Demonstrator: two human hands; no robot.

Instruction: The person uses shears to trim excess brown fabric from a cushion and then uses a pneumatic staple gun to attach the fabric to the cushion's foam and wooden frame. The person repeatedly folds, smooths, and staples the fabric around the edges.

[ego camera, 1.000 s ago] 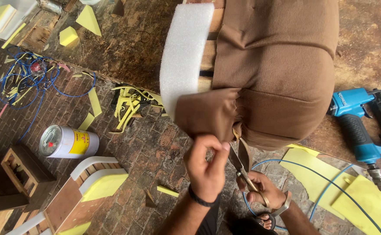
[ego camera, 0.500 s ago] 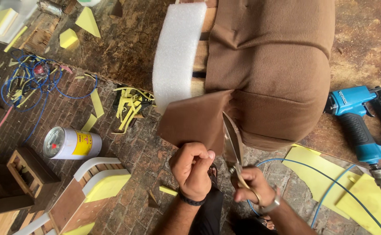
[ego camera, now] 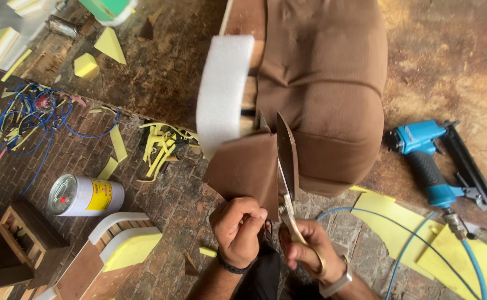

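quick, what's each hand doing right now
Left hand: closed, pinching the brown fabric flap.
Right hand: closed around the scissors, blades in the fabric.

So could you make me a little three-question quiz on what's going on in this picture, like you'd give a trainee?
1. True or false: the right hand holds scissors.
2. What does the left hand grip?
A. the tin can
B. the brown fabric flap
C. the blue nail gun
3. Fill in: the white foam block lies to the ____ of the brown cushion in the picture.

Key: 1 true; 2 B; 3 left.
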